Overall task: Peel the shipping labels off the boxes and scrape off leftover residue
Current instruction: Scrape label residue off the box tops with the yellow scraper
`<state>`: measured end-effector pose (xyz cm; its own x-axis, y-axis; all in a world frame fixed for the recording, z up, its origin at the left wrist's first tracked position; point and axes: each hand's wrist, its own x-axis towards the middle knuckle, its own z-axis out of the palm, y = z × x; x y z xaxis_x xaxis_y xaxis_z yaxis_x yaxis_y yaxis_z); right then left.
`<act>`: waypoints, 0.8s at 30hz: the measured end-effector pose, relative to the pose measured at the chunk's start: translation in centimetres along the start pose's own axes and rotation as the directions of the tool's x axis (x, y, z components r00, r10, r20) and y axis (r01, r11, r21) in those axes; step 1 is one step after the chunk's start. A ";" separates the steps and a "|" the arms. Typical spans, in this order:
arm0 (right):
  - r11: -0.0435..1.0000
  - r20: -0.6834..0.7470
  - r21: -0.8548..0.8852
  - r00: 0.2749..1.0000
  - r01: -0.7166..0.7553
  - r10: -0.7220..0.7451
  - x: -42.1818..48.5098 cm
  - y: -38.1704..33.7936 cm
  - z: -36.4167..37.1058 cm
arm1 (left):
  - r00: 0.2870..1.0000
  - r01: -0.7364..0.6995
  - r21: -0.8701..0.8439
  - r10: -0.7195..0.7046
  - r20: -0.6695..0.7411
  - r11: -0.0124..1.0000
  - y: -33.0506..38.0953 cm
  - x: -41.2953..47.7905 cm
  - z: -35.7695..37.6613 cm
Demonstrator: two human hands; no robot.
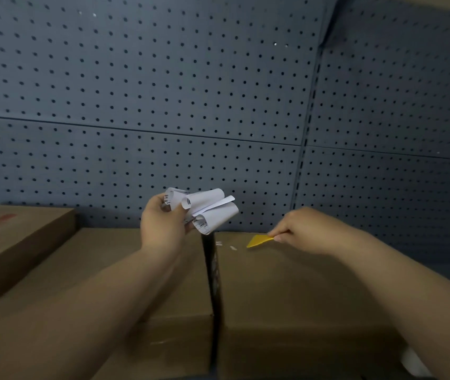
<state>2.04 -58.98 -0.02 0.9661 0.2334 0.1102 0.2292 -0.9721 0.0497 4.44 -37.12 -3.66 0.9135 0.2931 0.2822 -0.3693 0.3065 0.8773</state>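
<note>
Yellow scraper [259, 240] pinched at its rear edge by right hand [304, 231] fingers [282, 235]; blade tip at top of right box [286, 286], near white residue flecks [226, 246]; left hand [163, 224] fingers curled round rolled peeled labels [208, 209], above left box [125, 270].

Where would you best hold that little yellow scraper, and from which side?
By its narrow right end, coming from the right, as the right hand pinches the yellow scraper now. It widens toward a working edge that faces left, at the white residue bits on the right box, so that edge should probably stay free.
</note>
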 end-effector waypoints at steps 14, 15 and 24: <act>0.986 0.214 -0.123 0.973 0.111 -0.083 -4.6 3.5 -1.2 | 0.994 0.092 0.038 -0.089 -0.067 0.995 -2.8 -1.8 4.0; 0.985 0.180 -0.140 0.981 0.101 -0.075 -4.0 3.1 -0.6 | 0.995 0.083 0.063 -0.079 -0.067 0.994 -2.9 -1.7 4.0; 0.995 0.115 -0.009 0.989 0.097 -0.096 -1.7 3.7 1.3 | 0.988 0.151 0.082 -0.148 -0.050 0.985 -3.4 -1.5 4.2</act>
<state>1.43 -62.97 -1.34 0.9469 0.3213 -0.0100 0.3212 -0.9445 0.0686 5.06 -42.34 -5.41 0.9483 0.2895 0.1298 -0.2116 0.2721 0.9387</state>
